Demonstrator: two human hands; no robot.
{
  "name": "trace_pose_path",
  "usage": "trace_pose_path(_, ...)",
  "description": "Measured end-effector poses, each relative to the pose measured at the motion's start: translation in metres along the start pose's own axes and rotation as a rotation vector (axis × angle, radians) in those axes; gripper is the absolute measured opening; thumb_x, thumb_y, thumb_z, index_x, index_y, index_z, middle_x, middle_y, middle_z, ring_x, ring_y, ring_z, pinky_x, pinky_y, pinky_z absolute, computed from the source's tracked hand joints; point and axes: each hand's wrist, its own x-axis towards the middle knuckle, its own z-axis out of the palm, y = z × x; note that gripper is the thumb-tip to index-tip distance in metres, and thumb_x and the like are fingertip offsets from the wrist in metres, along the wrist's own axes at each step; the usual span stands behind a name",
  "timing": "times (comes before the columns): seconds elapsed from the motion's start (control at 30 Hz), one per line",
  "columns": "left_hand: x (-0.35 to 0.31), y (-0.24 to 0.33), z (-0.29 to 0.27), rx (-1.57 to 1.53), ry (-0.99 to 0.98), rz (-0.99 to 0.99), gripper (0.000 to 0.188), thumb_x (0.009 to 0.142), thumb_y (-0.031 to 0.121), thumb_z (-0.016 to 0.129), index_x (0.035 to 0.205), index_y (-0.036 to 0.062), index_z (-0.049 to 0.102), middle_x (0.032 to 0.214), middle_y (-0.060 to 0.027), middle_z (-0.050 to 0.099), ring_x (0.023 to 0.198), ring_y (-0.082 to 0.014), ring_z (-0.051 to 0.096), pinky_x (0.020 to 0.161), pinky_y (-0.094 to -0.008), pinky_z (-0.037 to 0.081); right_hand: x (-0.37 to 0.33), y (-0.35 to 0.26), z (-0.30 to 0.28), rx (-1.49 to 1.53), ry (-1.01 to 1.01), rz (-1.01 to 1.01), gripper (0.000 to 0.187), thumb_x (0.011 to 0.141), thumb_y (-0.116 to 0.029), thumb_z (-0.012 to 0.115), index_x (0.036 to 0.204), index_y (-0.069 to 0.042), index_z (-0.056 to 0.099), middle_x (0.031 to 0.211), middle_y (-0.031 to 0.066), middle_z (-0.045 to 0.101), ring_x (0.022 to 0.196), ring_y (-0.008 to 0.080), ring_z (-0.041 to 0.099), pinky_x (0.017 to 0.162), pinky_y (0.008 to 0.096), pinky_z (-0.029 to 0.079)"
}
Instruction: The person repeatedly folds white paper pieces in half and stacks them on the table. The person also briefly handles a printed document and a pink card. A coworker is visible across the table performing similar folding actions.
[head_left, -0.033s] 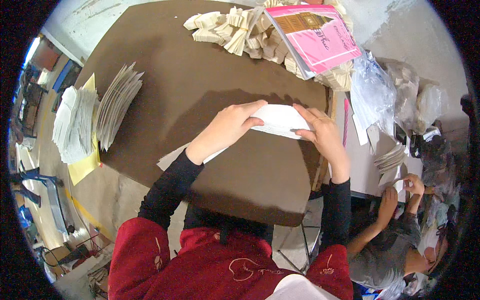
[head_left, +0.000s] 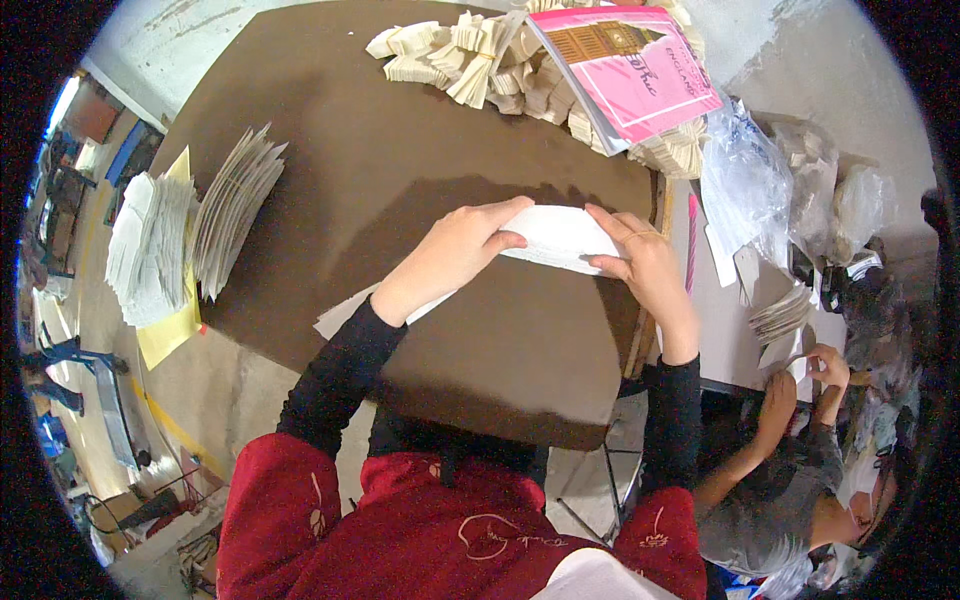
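Observation:
A folded white paper (head_left: 556, 236), its long near edge looking layered, is held over the brown table. My left hand (head_left: 455, 248) grips its left end, thumb on the near side and fingers along the far edge. At the other end, my right hand (head_left: 648, 270) pinches it the same way; a thin ring shows on one finger. Beneath my left forearm lies another pale sheet (head_left: 345, 312), partly covered by the arm.
Left on the brown table (head_left: 330, 130) stand fanned stacks of folded paper (head_left: 238, 212), one over a yellow sheet (head_left: 165, 335). Bundled paper pieces (head_left: 440, 55) and a pink notebook (head_left: 635, 75) lie at the back. Right, a co-worker's hands (head_left: 775, 410) handle paper beside plastic bags (head_left: 745, 180).

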Motion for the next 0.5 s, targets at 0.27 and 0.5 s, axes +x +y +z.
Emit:
trace_pose_path(0.27, -0.069, -0.012, -0.047, 0.362, 0.366, 0.076, 0.07, 0.093, 0.043, 0.065, 0.143, -0.0027, 0.048, 0.156, -0.0261, 0.034, 0.146, -0.048, 0.026, 0.118, -0.0505, 0.028, -0.042, 0.006, -0.007, -0.239, 0.51, -0.13, 0.088, 0.08, -0.04, 0.077, 0.155, -0.016, 0.036, 0.155, 0.0127, 0.043, 0.146, 0.0368, 0.033, 0.121, 0.0533, 0.021)
trace_pose_path(0.5, -0.156, -0.022, 0.003, 0.59, 0.309, -0.177, 0.077, 0.076, 0.04, 0.08, 0.135, -0.0003, 0.05, 0.144, -0.0229, 0.048, 0.134, -0.0426, 0.045, 0.109, -0.0565, 0.037, -0.1, -0.007, 0.039, 0.09, 0.19, -0.141, 0.073, 0.083, -0.022, 0.077, 0.148, -0.012, 0.045, 0.151, 0.0145, 0.047, 0.138, 0.0363, 0.045, 0.114, 0.0458, 0.037)
